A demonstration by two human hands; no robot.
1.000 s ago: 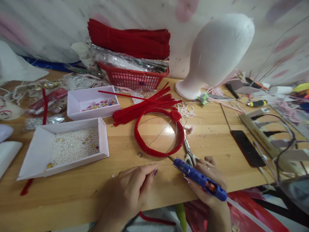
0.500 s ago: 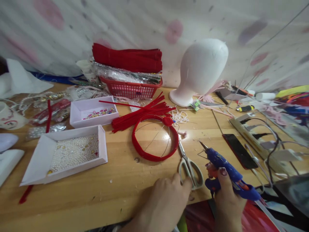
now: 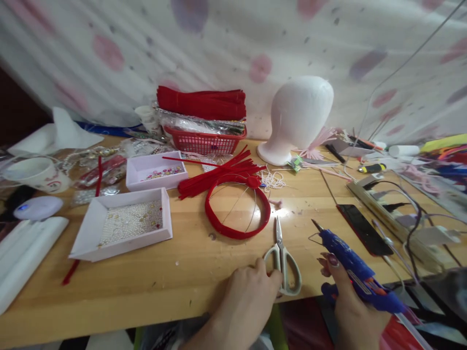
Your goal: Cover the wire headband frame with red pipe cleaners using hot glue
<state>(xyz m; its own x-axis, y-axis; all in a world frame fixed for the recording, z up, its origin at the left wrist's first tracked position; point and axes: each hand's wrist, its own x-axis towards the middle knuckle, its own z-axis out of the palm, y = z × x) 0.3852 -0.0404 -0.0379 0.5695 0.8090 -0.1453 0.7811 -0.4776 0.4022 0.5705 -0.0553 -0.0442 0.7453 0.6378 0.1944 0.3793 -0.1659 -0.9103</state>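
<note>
My left hand [image 3: 251, 287] is closed, its thumb and fingers at the left handle loop of the scissors [image 3: 280, 260]. The scissors lie on the table, points away from me, blades together. In my right hand [image 3: 350, 301] is a blue hot glue gun [image 3: 350, 257], its nozzle aimed up and to the left, above the table's right part. A red fuzzy hoop [image 3: 239, 235] with thin wires across it and a red round piece [image 3: 253, 182] on its far rim lies just beyond the scissors.
Red pipe cleaners [image 3: 219, 175] lie behind the hoop. Left stand a white box [image 3: 120, 250] of pearl beads and a smaller white box [image 3: 155, 183] of gems. At the back are a red basket [image 3: 204, 143] and a foam head [image 3: 301, 114]. Right lie a phone [image 3: 363, 228] and power strip [image 3: 394, 214].
The scissors have turned slightly, with my left hand at their handle. My right hand and the glue gun have shifted a little right and down. The whole view has tilted up.
</note>
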